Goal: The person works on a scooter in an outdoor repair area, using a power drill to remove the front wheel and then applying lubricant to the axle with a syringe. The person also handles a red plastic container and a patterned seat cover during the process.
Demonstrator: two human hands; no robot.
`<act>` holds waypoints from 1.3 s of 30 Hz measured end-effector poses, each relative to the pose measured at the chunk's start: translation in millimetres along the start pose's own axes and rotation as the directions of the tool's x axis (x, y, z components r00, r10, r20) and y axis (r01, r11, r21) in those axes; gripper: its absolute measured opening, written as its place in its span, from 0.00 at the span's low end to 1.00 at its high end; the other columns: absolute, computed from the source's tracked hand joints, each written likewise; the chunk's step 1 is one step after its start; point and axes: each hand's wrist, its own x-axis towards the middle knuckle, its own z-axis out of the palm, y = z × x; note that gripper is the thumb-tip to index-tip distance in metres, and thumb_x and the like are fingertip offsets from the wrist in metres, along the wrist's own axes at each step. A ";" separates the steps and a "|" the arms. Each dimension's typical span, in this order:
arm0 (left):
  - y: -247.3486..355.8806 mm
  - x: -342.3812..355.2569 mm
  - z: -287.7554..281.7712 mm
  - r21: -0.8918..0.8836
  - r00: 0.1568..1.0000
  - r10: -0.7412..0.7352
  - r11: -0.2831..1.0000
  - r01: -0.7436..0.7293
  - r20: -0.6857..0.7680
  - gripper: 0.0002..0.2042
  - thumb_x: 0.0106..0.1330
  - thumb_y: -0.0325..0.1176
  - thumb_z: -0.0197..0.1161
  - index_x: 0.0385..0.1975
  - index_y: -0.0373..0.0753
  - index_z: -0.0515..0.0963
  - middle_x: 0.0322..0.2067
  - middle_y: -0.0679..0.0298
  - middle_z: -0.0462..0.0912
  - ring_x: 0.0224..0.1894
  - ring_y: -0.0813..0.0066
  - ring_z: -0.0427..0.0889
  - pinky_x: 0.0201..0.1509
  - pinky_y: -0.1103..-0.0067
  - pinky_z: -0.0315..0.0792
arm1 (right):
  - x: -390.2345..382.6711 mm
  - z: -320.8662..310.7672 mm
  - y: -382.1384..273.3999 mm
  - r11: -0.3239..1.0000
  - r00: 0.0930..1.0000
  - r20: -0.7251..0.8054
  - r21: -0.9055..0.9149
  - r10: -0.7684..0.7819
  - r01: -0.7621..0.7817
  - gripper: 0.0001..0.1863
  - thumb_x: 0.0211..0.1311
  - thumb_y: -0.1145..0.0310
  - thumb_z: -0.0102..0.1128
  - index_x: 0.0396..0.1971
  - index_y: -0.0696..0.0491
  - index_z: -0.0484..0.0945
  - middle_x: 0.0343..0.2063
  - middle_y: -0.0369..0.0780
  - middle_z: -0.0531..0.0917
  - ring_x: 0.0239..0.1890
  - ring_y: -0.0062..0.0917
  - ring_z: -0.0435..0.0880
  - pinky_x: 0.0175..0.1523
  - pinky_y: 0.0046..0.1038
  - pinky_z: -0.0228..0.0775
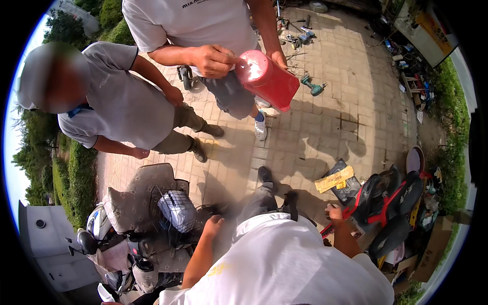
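Wire basket (pixel 157 206) at 8 o'clock: dark open mesh, boxy, crumpled white bundle (pixel 177 209) inside. Left hand (pixel 214 224) near it, loosely curled; can't tell if grasping. Right hand (pixel 334 212) at 4, fingers bent, grip unclear, beside rounded black-and-red seat-like parts (pixel 389 239). Tapered red plastic container (pixel 277 84) at 1, in co-worker's hands (pixel 213 61).

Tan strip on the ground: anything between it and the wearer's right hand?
Nothing visible stands between the right hand and the tan strip. The flat black item lies under the strip, not over it.
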 end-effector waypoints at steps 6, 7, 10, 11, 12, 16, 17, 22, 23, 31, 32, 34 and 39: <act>51.1 70.2 -18.6 0.106 0.992 -0.043 0.994 0.031 0.118 0.21 0.60 0.38 0.61 0.48 0.30 0.75 0.42 0.51 0.81 0.45 0.63 0.80 0.50 0.73 0.72 | -20.7 -0.9 5.5 0.979 1.000 -0.015 0.205 0.008 -0.005 0.10 0.60 0.62 0.52 0.34 0.52 0.72 0.26 0.37 0.76 0.22 0.22 0.75 0.21 0.27 0.63; 55.5 87.0 -23.2 0.074 0.987 -0.069 0.996 0.059 0.142 0.21 0.60 0.39 0.62 0.47 0.29 0.75 0.43 0.51 0.81 0.45 0.64 0.80 0.50 0.74 0.71 | -28.0 0.1 -1.7 0.970 0.998 -0.050 0.242 0.025 -0.012 0.09 0.60 0.63 0.52 0.32 0.52 0.71 0.25 0.37 0.74 0.21 0.22 0.74 0.19 0.25 0.61; 81.8 136.8 -31.6 -0.049 0.985 0.002 0.999 0.007 0.174 0.22 0.61 0.39 0.60 0.50 0.28 0.73 0.45 0.50 0.80 0.47 0.64 0.79 0.52 0.75 0.71 | -31.1 -2.8 -20.0 0.933 0.999 0.017 0.356 0.044 -0.047 0.07 0.59 0.65 0.52 0.33 0.52 0.70 0.25 0.37 0.74 0.21 0.22 0.73 0.18 0.24 0.59; 96.4 153.1 -32.8 -0.016 0.986 0.068 0.998 -0.066 0.150 0.22 0.61 0.40 0.60 0.50 0.29 0.73 0.45 0.49 0.80 0.49 0.62 0.79 0.53 0.74 0.70 | -28.9 -2.8 -28.8 0.938 0.999 -0.027 0.345 0.027 -0.016 0.07 0.60 0.65 0.52 0.33 0.52 0.70 0.26 0.38 0.75 0.21 0.23 0.74 0.18 0.24 0.60; 115.9 165.2 -34.8 0.020 0.982 0.133 0.990 -0.136 0.134 0.22 0.61 0.41 0.59 0.49 0.30 0.74 0.45 0.48 0.80 0.50 0.60 0.78 0.54 0.73 0.70 | -31.2 -0.6 -41.4 0.942 0.997 -0.074 0.334 0.016 0.009 0.08 0.60 0.65 0.52 0.34 0.52 0.71 0.26 0.38 0.75 0.22 0.23 0.75 0.19 0.24 0.61; 146.2 220.0 -45.8 -0.046 0.966 0.184 0.983 -0.179 0.183 0.24 0.61 0.43 0.59 0.51 0.31 0.73 0.48 0.47 0.78 0.53 0.59 0.76 0.57 0.72 0.67 | -35.9 23.9 -85.7 0.956 0.990 -0.139 0.284 -0.027 0.066 0.11 0.61 0.62 0.53 0.38 0.53 0.72 0.31 0.40 0.78 0.25 0.25 0.78 0.23 0.26 0.65; 153.2 227.0 -46.9 -0.039 0.962 0.184 0.983 -0.179 0.202 0.24 0.61 0.43 0.59 0.51 0.31 0.73 0.48 0.47 0.78 0.53 0.59 0.76 0.57 0.72 0.68 | -36.8 28.6 -94.1 0.968 0.985 -0.168 0.241 -0.031 0.072 0.12 0.61 0.61 0.53 0.39 0.53 0.72 0.32 0.40 0.79 0.26 0.25 0.78 0.24 0.26 0.66; 147.1 257.7 -55.3 0.096 0.963 0.195 0.972 -0.215 0.185 0.22 0.60 0.40 0.59 0.49 0.30 0.74 0.39 0.54 0.82 0.41 0.68 0.81 0.47 0.74 0.72 | -47.2 53.0 -111.2 0.987 0.987 -0.161 0.159 -0.006 0.032 0.17 0.61 0.59 0.54 0.43 0.56 0.73 0.33 0.40 0.79 0.30 0.25 0.79 0.29 0.27 0.68; 139.5 265.1 -55.1 0.107 0.962 0.215 0.966 -0.234 0.168 0.21 0.59 0.41 0.59 0.47 0.32 0.76 0.35 0.56 0.83 0.36 0.69 0.81 0.43 0.74 0.73 | -47.4 54.5 -108.7 0.989 0.989 -0.145 0.142 -0.017 0.037 0.19 0.61 0.59 0.53 0.45 0.58 0.73 0.34 0.41 0.79 0.30 0.26 0.79 0.31 0.29 0.68; 110.6 280.4 -49.2 0.174 0.980 0.099 0.976 -0.130 0.172 0.21 0.58 0.40 0.60 0.46 0.31 0.76 0.34 0.56 0.83 0.34 0.71 0.81 0.39 0.75 0.74 | -28.2 45.1 -102.8 0.982 0.989 -0.137 0.189 0.054 -0.027 0.19 0.61 0.59 0.52 0.46 0.58 0.73 0.32 0.39 0.79 0.30 0.26 0.78 0.30 0.30 0.68; 114.0 279.8 -46.7 0.164 0.982 0.085 0.980 -0.113 0.168 0.21 0.59 0.39 0.60 0.46 0.30 0.76 0.35 0.56 0.82 0.34 0.71 0.81 0.39 0.76 0.74 | -24.5 42.7 -100.3 0.982 0.989 -0.135 0.184 0.067 -0.041 0.19 0.61 0.59 0.52 0.45 0.58 0.73 0.32 0.39 0.79 0.29 0.25 0.78 0.30 0.30 0.68; 140.5 277.4 -42.1 0.076 0.986 0.108 0.990 -0.119 0.130 0.20 0.59 0.38 0.59 0.46 0.30 0.76 0.36 0.55 0.82 0.34 0.71 0.81 0.39 0.76 0.74 | -11.6 36.9 -108.6 0.984 0.989 -0.126 0.171 0.076 -0.054 0.18 0.61 0.60 0.52 0.44 0.57 0.73 0.31 0.38 0.78 0.29 0.24 0.77 0.29 0.29 0.67; 192.4 262.6 -31.5 0.024 0.983 0.172 0.984 -0.174 0.071 0.20 0.60 0.38 0.59 0.47 0.29 0.76 0.37 0.55 0.82 0.36 0.70 0.81 0.41 0.77 0.73 | 30.8 22.4 -151.9 0.972 0.997 -0.051 0.228 0.066 -0.053 0.16 0.61 0.60 0.53 0.43 0.56 0.73 0.26 0.37 0.78 0.23 0.22 0.76 0.26 0.26 0.66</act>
